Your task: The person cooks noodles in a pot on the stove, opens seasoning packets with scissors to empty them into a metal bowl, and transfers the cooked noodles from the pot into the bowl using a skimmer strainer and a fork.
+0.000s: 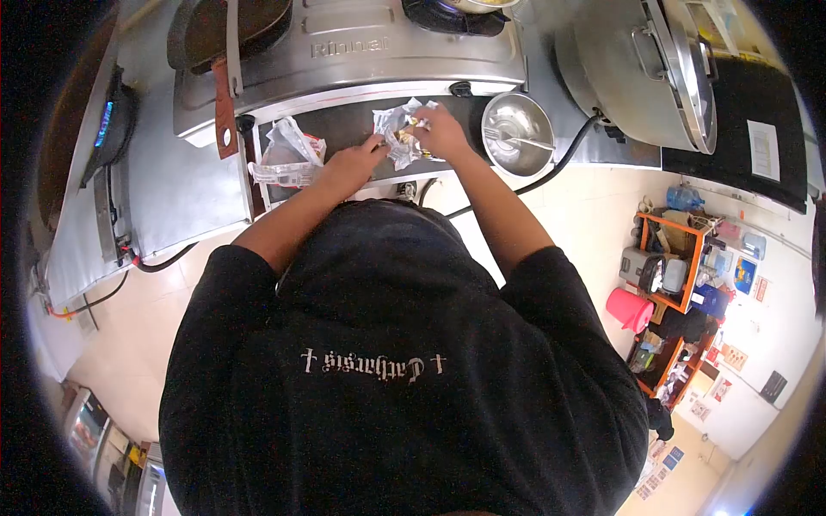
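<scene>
A crumpled silvery-white foil wrapper point(397, 119) lies spread on the dark counter strip in front of the stove, with small yellow bits showing in its folds. My left hand point(351, 167) is closed, its fingertips pinching the wrapper's near left edge. From the other side my right hand point(443, 135) reaches over the wrapper with bent fingers, gripping at its folds; what lies under those fingertips is hidden. Left of my hands rests an opened clear-and-white plastic package point(292, 148) with red print. Close by on the right stands a steel bowl point(518, 129) with a metal utensil in it.
Ahead is a steel Rinnai stove point(361, 73); a burner glows blue beneath a pan at the top. A pan's wooden handle point(224, 112) juts toward me. At right sits a large steel pot point(619, 69), with a black hose point(575, 146) curving below. Orange shelving point(680, 258) stands farther right.
</scene>
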Motion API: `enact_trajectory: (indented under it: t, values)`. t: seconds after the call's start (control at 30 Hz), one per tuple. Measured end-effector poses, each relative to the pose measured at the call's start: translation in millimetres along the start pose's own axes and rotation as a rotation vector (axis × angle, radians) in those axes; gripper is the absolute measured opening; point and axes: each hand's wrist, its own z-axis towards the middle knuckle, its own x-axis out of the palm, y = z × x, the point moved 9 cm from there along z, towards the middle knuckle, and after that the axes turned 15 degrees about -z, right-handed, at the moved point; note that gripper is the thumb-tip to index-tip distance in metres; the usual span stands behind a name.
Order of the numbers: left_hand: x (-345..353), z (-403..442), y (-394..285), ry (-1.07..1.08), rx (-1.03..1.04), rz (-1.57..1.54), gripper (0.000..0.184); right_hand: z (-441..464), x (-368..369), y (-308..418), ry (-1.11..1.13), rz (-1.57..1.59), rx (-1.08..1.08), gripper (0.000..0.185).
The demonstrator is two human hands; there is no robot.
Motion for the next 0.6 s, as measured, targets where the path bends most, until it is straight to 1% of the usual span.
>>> enact_trajectory:
  t: [0.07, 0.13, 0.2, 0.23, 0.3, 0.33, 0.4, 0.43, 0.53, 0.57, 0.6]
  values:
    - [1, 0, 0, -0.015, -0.013, 0.002, 0.037, -7, -11, -12, -0.185, 0.317, 0.009, 0.038]
    - [-1, 1, -2, -0.036, -0.027, 0.005, 0.038, -9, -8, -18, -0.185, 0.356, 0.025, 0.037]
    - [-1, 1, 1, -0.037, -0.11, 0.029, 0.033, -12, -5, -29, -0.209, 0.513, 0.067, 0.035]
    - [-1, 2, 1, -0.043, -0.12, 0.032, 0.033, -11, -4, -31, -0.205, 0.517, 0.057, 0.035]
    - [-11, 5, 6, -0.13, -0.177, -0.142, 0.037, -7, 8, -32, -0.082, 0.84, 0.042, 0.031]
    - [-13, 10, 6, -0.135, -0.184, -0.137, 0.037, -7, 7, -32, -0.08, 0.844, 0.033, 0.031]
    - [-43, 19, -2, -0.392, -0.101, -0.242, 0.03, -10, -6, -24, -0.209, 0.594, -0.07, 0.027]
    - [-47, 27, -6, -0.394, -0.103, -0.237, 0.03, -9, -6, -23, -0.21, 0.598, -0.074, 0.027]
    - [-55, 50, -10, -0.408, -0.129, -0.201, 0.024, -5, -4, -17, -0.109, 0.652, -0.009, 0.028]
    - [-48, 59, -4, -0.308, -0.189, -0.113, 0.025, -8, -14, -14, -0.102, 0.587, -0.027, 0.028]
    - [-40, 65, 0, -0.208, -0.247, -0.025, 0.025, -7, -15, -15, -0.102, 0.59, -0.029, 0.028]
